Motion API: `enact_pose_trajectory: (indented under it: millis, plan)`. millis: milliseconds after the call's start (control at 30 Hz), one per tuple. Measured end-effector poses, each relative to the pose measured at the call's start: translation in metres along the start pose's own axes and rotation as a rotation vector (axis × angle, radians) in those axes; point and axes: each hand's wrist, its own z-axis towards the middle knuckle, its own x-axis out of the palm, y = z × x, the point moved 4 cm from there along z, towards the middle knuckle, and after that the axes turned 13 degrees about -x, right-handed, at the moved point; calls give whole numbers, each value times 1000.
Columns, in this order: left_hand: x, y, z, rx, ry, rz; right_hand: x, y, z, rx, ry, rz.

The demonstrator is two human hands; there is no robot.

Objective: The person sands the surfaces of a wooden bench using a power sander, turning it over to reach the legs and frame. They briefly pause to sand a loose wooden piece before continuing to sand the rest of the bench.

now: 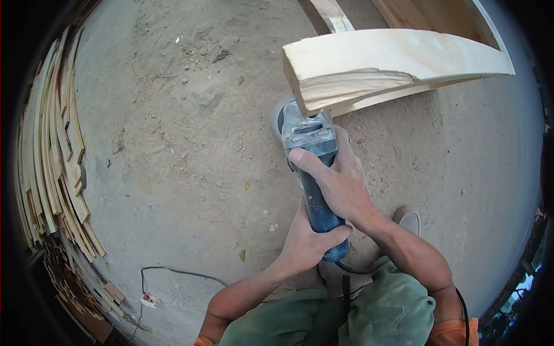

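Observation:
A dark blue angle grinder (316, 193) with a dusty grey head is held between both hands. My left hand (303, 239) wraps round its rear end, thumb across the body. Further forward, my right hand (343, 179) grips near the head, its thumb lying over the top. The round disc (278, 120) shows partly at the head's left side. Just beyond the head is a pale curved wooden piece (398, 55), with a rough, splintered patch on its near edge. Whether the disc touches the wood cannot be seen.
Long wooden strips (57, 150) are stacked along the left. A power cord (184, 271) runs from the grinder side towards a socket block (150, 300) on the dusty concrete floor (190, 173). A shoe (408, 219) stands right of my right forearm.

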Motion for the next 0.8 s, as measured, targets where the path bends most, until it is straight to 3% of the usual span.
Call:
enact_pose_trajectory:
  millis: [367,500,567,667,800]
  plan:
    - [-5,3,-2,-104,46,-32,4,0,3,-17,62,-25]
    - [-1,6,-4,-2,-3,0,1,-5,-2,-33,73,-55]
    - [-4,5,6,-131,53,-32,-2,-3,8,-28,35,-26]
    - [-2,-6,10,-147,10,27,-5,-1,13,13,60,16]
    - [9,13,-5,42,-58,67,-3,-11,-13,-15,86,-36]
